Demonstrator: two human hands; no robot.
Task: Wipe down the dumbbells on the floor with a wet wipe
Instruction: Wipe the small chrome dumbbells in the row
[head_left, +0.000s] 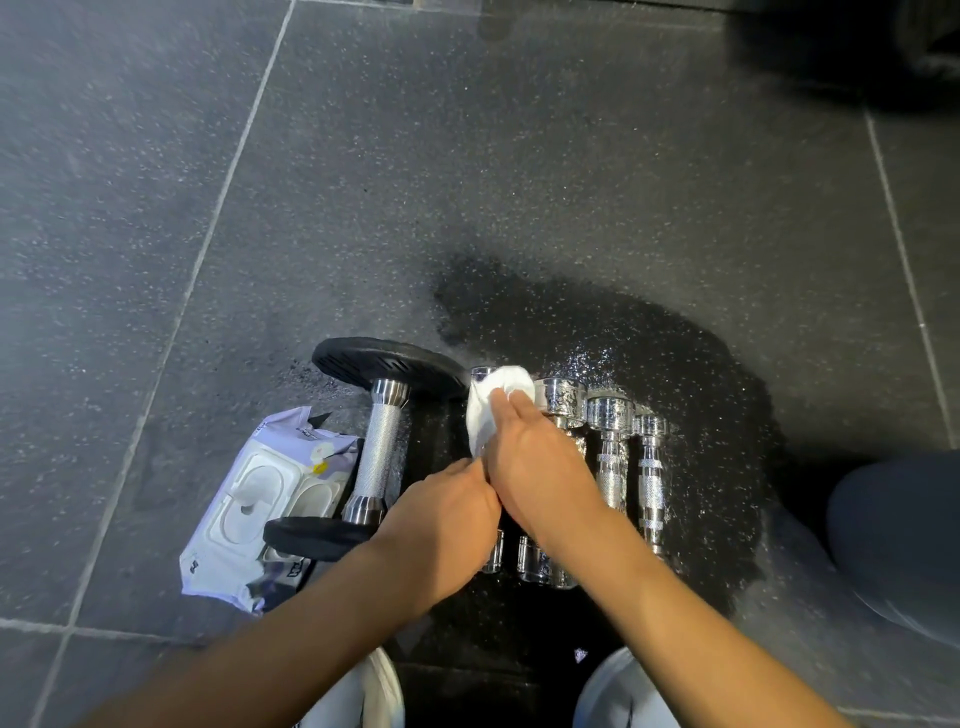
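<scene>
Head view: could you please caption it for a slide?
Right hand presses a wet wipe on a chrome dumbbell; left hand steadies it.

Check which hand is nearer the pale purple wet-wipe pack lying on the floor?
Left. The left hand is just right of the pale purple wet-wipe pack, beyond the black-plated dumbbell. The right hand is farther right, pressing the white wipe.

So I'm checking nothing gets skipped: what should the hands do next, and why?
Probably draw the white wet wipe back along the chrome dumbbell beneath it: the right hand presses it on the far end, the left hand is at the middle, and the near end is uncovered.
</scene>
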